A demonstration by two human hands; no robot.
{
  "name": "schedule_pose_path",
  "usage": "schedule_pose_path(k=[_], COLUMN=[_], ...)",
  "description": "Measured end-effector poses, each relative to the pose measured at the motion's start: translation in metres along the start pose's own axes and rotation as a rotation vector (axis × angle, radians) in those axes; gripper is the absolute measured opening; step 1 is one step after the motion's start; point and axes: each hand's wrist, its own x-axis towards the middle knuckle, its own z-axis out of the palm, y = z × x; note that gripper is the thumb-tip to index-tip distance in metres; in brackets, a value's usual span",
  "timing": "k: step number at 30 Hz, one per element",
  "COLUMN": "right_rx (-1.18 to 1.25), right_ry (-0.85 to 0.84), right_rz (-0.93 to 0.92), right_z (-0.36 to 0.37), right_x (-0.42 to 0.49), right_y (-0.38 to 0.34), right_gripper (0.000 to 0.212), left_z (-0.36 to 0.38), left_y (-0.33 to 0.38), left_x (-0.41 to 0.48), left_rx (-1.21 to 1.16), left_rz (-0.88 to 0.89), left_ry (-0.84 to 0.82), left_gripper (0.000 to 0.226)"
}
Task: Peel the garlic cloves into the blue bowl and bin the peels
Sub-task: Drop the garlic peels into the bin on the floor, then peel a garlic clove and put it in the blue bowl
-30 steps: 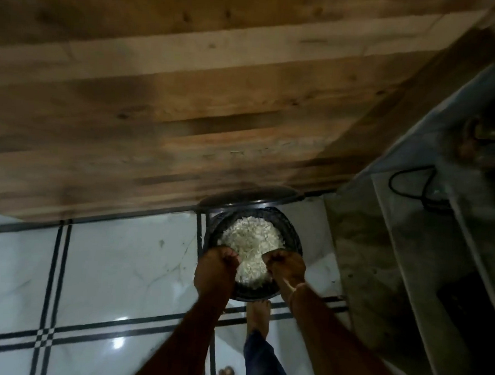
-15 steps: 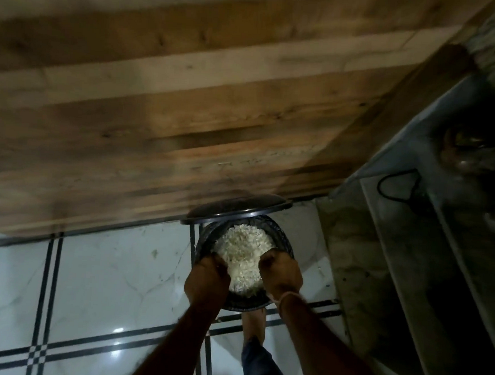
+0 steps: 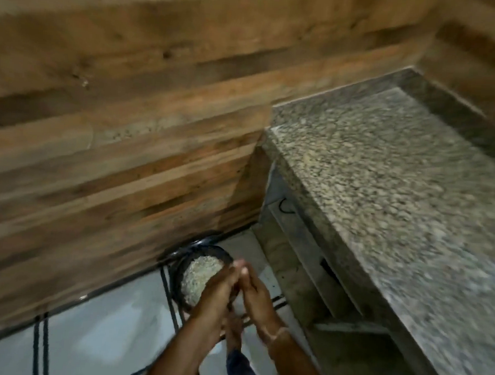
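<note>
Low on the tiled floor [image 3: 101, 337], against a wood-panelled wall [image 3: 128, 122], stands a dark round bin [image 3: 178, 273] heaped with pale garlic peels [image 3: 200, 274]. Above its near rim, the left hand [image 3: 217, 289] and right hand [image 3: 255, 295] meet palm to palm, fingers straight and pressed together. Whether scraps lie between them is unclear. Brushing directly over the opening should drop clinging peel inside. The bin's mouth faces upward; being round, it shows no long axis.

A wood-plank wall [image 3: 128, 122] meets a pale tiled floor [image 3: 101, 337]. A speckled stone counter [image 3: 400, 182] stands on the right, seemingly shelved beneath. The light is dim.
</note>
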Motion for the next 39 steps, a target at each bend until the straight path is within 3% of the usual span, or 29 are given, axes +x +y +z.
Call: schedule_pose_path(k=[1, 4, 7, 15, 22, 28, 31, 37, 39], right_rx=[-0.03, 0.03, 0.098, 0.015, -0.124, -0.268, -0.354, -0.667, -0.747], right_ry=[0.003, 0.077, 0.213, 0.596, 0.876, 0.947, 0.989, 0.888, 0.857], right_rz=[0.009, -0.082, -0.162, -0.404, -0.299, -0.187, -0.104, 0.048, 0.104], right_z=[-0.018, -0.071, -0.113, -0.256, -0.398, -0.477, -0.503, -0.539, -0.545], right_x=[-0.018, -0.068, -0.106, -0.208, -0.285, -0.301, -0.294, -0.283, -0.279], right_y=[-0.008, -0.005, 0.003, 0.048, 0.123, 0.168, 0.176, 0.16, 0.157], right_gripper=[0.034, 0.049, 0.063, 0.039, 0.03, 0.025, 0.028, 0.053, 0.056], left_z=[0.008, 0.033, 0.071, 0.209, 0.366, 0.446, 0.474, 0.51, 0.511], left_y=[-0.006, 0.006, -0.003, -0.039, -0.088, -0.119, -0.125, -0.135, -0.138], left_x=[-0.007, -0.054, -0.067, -0.115, -0.157, -0.158, -0.15, -0.126, -0.122], left_rx=[0.024, 0.336, 0.544, 0.804, 0.888, 0.958, 1.053, 1.277, 1.284], left_rz=[0.042, 0.289, 0.402, 0.661, 0.757, 0.728, 0.799, 0.935, 0.941], left_ry=[0.085, 0.049, 0.005, -0.125, -0.322, -0.382, -0.401, -0.45, -0.436], left_gripper=[0.033, 0.046, 0.053, 0.042, 0.038, 0.035, 0.028, 0.014, 0.02])
